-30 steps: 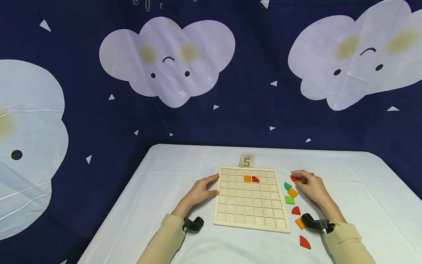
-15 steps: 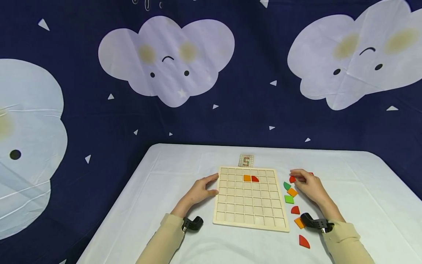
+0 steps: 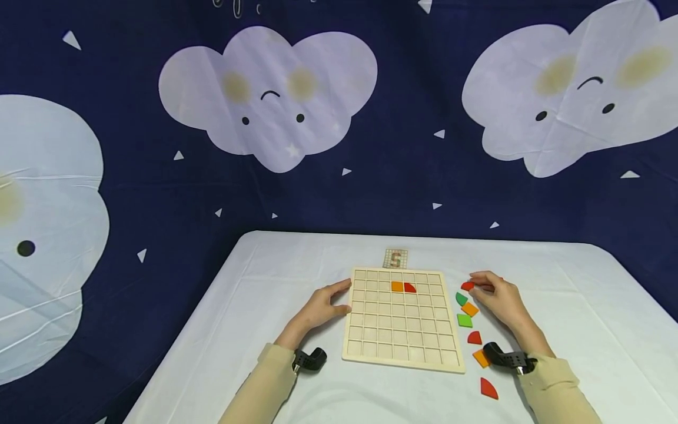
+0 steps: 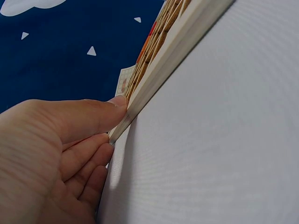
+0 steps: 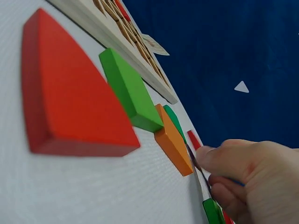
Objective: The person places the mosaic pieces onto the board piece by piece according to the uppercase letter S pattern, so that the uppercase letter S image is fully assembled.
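Observation:
My left hand (image 3: 319,307) lies at the left edge of a pale wooden grid board (image 3: 402,330). In the left wrist view the thumb (image 4: 100,116) touches the board's rim, with the other fingers loosely bent beside it. Right of the board, my right hand (image 3: 498,297) pinches a red quarter-circle tile (image 3: 467,286) between thumb and fingers. From the right wrist, that red tile (image 5: 194,139) shows past the thumb tip, partly hidden. An orange square tile (image 3: 397,287) and a red quarter-circle tile (image 3: 410,287) sit side by side in the board's second row.
Loose tiles line the board's right side: a dark green one (image 3: 462,299), an orange one (image 3: 469,309), a light green one (image 3: 464,321), and several more nearer me. A small pattern card (image 3: 395,258) showing an S-like figure lies behind the board on the white table (image 3: 238,306).
The red tile at my right fingertips has turned and now sticks out slightly left of them. My left hand and the board have stayed in place.

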